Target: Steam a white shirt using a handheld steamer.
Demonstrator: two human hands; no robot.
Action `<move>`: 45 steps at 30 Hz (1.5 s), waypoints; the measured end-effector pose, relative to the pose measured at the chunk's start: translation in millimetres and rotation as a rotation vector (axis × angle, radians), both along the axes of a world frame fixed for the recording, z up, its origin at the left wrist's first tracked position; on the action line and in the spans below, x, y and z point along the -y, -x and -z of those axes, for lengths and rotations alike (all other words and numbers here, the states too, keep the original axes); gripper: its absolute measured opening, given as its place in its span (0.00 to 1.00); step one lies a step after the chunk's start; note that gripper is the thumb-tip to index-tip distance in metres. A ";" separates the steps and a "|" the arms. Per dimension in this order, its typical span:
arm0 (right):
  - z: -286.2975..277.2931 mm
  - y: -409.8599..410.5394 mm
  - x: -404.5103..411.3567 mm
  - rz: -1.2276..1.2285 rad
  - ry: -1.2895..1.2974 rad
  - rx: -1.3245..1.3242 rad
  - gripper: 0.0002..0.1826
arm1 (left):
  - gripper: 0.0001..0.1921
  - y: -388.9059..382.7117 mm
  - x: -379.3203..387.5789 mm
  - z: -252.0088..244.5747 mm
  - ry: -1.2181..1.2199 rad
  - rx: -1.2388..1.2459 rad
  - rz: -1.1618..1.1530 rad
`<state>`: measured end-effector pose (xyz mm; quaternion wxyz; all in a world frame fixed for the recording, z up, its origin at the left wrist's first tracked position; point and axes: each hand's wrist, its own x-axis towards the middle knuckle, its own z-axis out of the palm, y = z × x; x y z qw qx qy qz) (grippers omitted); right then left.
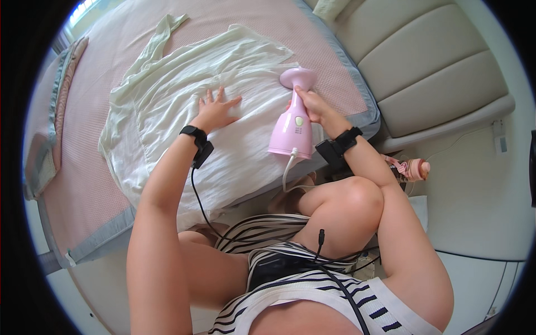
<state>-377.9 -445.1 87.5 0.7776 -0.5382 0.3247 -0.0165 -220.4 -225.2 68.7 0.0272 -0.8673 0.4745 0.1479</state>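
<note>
A thin white garment (176, 96) lies spread and wrinkled over the bed, its one visible sleeve stretched towards the far side. My left hand (217, 109) rests flat on the fabric with the fingers splayed, holding nothing. My right hand (313, 104) grips the narrow neck of a pink handheld garment steamer (291, 130). Its round head (298, 78) is at the garment's right edge; whether it touches the cloth I cannot tell. A white power cord (286, 176) runs from the steamer's base down past my knee.
The bed (335, 79) has a pink textured cover with grey-blue edging. Folded bedding (63, 109) lies at the left. A padded beige headboard (435, 71) stands at the right. Beside my right arm is a pink-capped bottle (414, 169). Black cables (343, 289) cross my lap.
</note>
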 end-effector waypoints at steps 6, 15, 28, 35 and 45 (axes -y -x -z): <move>5.9 10.7 6.1 0.042 -0.005 0.057 0.18 | 0.36 17.7 10.9 -18.1 0.056 0.274 0.143; -1.3 41.7 66.3 0.236 0.064 0.202 0.20 | 0.12 -13.1 36.6 -2.9 0.364 -0.224 0.247; 25.3 50.8 77.3 0.495 0.184 0.106 0.23 | 0.07 -74.2 163.6 16.3 0.503 0.209 0.024; 28.7 55.2 77.6 0.504 0.184 0.139 0.22 | 0.06 -68.3 189.9 24.1 0.414 0.158 -0.001; 26.0 53.4 75.3 0.533 0.159 0.137 0.19 | 0.06 -73.6 185.4 22.9 0.682 0.258 0.056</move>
